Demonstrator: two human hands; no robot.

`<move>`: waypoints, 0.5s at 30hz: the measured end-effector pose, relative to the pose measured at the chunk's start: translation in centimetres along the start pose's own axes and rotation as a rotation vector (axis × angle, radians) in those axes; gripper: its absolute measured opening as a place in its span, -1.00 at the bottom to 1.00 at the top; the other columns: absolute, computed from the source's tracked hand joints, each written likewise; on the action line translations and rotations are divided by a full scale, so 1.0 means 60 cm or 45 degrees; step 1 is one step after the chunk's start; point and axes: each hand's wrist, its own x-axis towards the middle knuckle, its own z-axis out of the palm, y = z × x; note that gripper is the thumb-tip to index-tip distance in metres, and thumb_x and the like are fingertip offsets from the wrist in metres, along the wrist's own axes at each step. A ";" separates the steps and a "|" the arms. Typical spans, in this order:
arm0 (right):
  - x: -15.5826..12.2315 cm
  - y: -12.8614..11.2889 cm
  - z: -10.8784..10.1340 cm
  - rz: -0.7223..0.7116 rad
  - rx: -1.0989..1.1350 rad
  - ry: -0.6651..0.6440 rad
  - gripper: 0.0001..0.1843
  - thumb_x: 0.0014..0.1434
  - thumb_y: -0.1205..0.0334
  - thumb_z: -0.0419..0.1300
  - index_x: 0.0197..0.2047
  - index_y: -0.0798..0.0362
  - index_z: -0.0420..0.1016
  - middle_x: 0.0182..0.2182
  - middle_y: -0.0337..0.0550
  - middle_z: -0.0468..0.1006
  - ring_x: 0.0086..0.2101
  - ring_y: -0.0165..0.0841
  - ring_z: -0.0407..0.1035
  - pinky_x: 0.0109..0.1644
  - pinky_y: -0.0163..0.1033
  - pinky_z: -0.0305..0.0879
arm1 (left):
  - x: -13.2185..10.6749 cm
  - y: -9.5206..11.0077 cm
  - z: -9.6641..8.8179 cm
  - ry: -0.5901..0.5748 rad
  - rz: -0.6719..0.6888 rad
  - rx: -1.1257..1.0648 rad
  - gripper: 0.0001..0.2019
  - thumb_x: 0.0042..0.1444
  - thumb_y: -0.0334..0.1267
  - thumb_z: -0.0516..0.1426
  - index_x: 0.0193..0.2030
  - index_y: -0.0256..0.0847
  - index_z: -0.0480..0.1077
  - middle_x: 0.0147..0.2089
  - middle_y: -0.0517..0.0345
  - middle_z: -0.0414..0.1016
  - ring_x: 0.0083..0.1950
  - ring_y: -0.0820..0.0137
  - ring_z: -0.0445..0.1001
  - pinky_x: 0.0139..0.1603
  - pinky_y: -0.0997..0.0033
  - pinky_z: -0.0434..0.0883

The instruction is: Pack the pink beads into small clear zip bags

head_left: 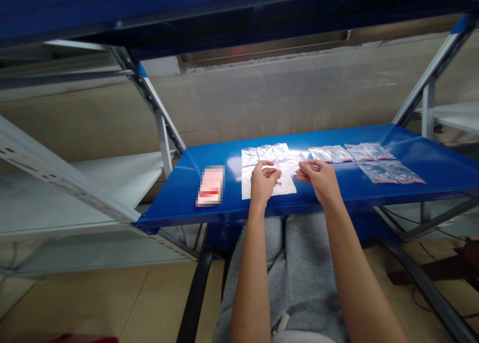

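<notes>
My left hand is over a white sheet, fingers curled and tips close to the thumb. What they pinch, if anything, is too small to make out. Small red pieces lie on the sheet beside those fingertips. To the right, my right hand has thumb and fingers pressed together on what looks like a clear plastic bag, blurred by glare. Several flat clear bags cover the far part of the sheet.
On the blue table, several clear zip bags with red contents lie at the right. A pixelated pink-and-white item lies at the left. Metal shelf posts flank the table, and a blue shelf hangs overhead.
</notes>
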 end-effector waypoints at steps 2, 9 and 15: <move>0.002 0.005 0.002 -0.011 -0.028 0.035 -0.54 -0.10 0.01 0.59 -0.29 0.09 0.53 -0.50 -0.09 0.68 -0.51 -0.24 0.61 -0.34 -0.19 0.66 | -0.002 0.000 0.001 0.038 0.011 0.090 -0.75 0.08 -0.50 0.26 -0.14 -0.19 0.37 -0.36 0.22 0.56 -0.35 0.44 0.57 -0.44 0.57 0.44; 0.008 0.015 0.002 -0.073 -0.151 0.114 -0.59 -0.06 0.03 0.55 -0.30 0.08 0.51 -0.49 -0.09 0.68 -0.49 -0.16 0.64 -0.36 -0.18 0.66 | -0.007 -0.004 0.009 0.031 0.214 0.582 -0.82 0.20 -0.52 0.18 -0.22 -0.17 0.53 -0.34 0.20 0.60 -0.36 0.45 0.55 -0.33 0.52 0.46; 0.008 0.023 0.008 -0.053 -0.163 0.115 -0.66 0.01 0.09 0.53 -0.33 0.09 0.52 -0.49 -0.10 0.68 -0.50 -0.21 0.64 -0.34 -0.21 0.67 | -0.004 -0.021 0.010 0.077 0.297 0.851 -0.79 0.24 -0.52 0.15 -0.20 -0.14 0.56 -0.24 0.13 0.65 -0.21 0.34 0.58 -0.14 0.40 0.48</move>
